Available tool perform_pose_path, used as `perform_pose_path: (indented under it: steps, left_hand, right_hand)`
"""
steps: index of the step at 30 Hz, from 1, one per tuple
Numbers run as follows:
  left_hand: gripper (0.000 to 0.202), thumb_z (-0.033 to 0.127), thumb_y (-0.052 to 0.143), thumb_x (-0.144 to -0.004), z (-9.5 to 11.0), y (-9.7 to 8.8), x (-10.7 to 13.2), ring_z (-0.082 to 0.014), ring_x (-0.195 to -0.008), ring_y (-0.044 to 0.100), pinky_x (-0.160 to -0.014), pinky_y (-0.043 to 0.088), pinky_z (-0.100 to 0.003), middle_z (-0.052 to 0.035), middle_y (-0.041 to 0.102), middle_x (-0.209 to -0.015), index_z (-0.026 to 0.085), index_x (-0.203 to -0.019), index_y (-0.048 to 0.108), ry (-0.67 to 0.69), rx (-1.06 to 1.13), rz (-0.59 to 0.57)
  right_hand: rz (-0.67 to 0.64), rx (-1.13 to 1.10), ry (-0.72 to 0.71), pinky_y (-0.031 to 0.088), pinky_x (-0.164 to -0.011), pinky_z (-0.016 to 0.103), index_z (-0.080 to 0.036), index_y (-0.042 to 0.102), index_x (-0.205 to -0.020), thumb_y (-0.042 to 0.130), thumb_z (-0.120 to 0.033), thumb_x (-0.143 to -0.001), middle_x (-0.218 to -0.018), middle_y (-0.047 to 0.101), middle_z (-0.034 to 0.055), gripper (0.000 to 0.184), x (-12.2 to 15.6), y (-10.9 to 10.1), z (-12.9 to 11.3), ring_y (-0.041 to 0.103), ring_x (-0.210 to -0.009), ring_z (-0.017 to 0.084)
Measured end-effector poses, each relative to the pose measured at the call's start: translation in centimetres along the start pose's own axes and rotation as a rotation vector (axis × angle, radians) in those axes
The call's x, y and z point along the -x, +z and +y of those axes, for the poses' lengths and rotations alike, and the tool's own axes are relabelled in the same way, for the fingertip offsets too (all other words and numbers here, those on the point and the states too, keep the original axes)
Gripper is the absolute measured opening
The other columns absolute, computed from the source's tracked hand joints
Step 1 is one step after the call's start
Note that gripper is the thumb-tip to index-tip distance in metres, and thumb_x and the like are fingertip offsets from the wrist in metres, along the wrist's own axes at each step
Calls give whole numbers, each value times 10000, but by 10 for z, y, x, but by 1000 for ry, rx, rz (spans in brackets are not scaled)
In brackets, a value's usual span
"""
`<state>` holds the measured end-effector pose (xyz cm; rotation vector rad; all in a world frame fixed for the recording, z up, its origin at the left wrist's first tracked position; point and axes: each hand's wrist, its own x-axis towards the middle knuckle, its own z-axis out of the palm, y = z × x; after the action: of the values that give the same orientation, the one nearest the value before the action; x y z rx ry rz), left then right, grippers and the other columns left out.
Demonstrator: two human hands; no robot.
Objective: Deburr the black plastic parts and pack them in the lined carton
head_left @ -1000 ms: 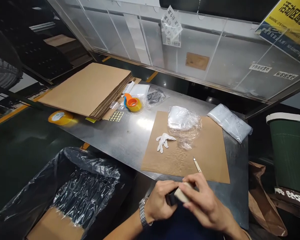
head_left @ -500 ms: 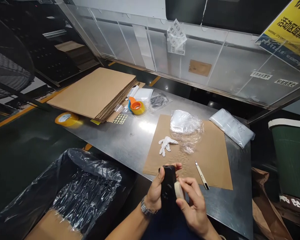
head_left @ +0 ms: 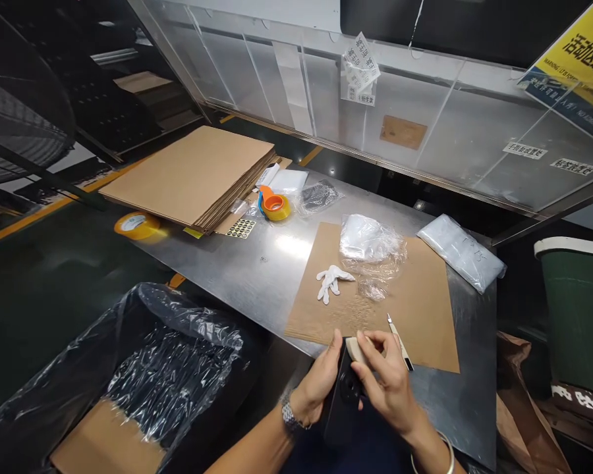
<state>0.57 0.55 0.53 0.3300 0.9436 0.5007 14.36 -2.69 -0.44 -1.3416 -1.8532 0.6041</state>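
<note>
My left hand (head_left: 316, 388) grips a flat black device (head_left: 343, 395) from its left side, just below the near edge of the steel table (head_left: 257, 276). Closed on a small cream-coloured block (head_left: 356, 347), my right hand (head_left: 388, 385) presses it against the top of the black device. A small craft knife (head_left: 399, 341) lies on the brown cardboard sheet (head_left: 425, 309) just beyond my right hand. Further out on that sheet lie a white glove (head_left: 332, 280) and a crumpled clear plastic bag (head_left: 370, 250).
A stack of flat cardboard (head_left: 192, 174) lies at the table's far left, with an orange tape dispenser (head_left: 273, 204), a sticker sheet (head_left: 240, 228) and a yellow tape roll (head_left: 137, 224) nearby. A black-lined box (head_left: 128, 375) stands lower left, a green bin (head_left: 578, 309) right.
The black device has tilted and dropped lower in my left hand. My right hand has moved the cream block from the device's side up to its top end.
</note>
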Motion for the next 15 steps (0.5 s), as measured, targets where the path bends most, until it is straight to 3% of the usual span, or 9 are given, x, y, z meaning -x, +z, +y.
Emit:
perform_pose_path:
  steps: [5,9,12,15]
  left_hand:
    - [769,711,181,-757,-11,-3,0,-137,-346,527,-352,420,-232,-15,557,-450,95,-998,574,-101,-9,-39]
    - [774,702,154,-766,-16,-8,4,-130,-375,502,-398,417,-246,-6,546,-452,111,-1054,562,-60,-83,-37]
    - [660,634,225,-813,-15,-9,6,-156,-625,594,-679,467,-309,-42,647,-691,134,-1079,565,66,-56,-76]
    - [594,587,292,-829,-17,-9,3,-195,-957,559,-943,329,-313,-74,649,-952,121,-1045,590,118,47,-158]
  right_hand:
    - [-252,-49,-130,469,-743,380,-218,415,-1291,497,-187,-833,-1036,473,108,467,-5,-10,-4,467,-924,216]
    - [-223,-28,-137,456,-756,382,-227,411,-1285,479,-152,-833,-1054,455,106,463,-6,-17,2,452,-934,212]
    - [-260,21,-98,448,-754,376,-207,435,-1259,482,-153,-823,-1021,455,104,442,-9,-18,-4,446,-912,210]
    - [-412,114,-11,446,-724,370,-181,486,-1194,487,-172,-812,-943,464,96,381,-14,-19,-20,436,-854,210]
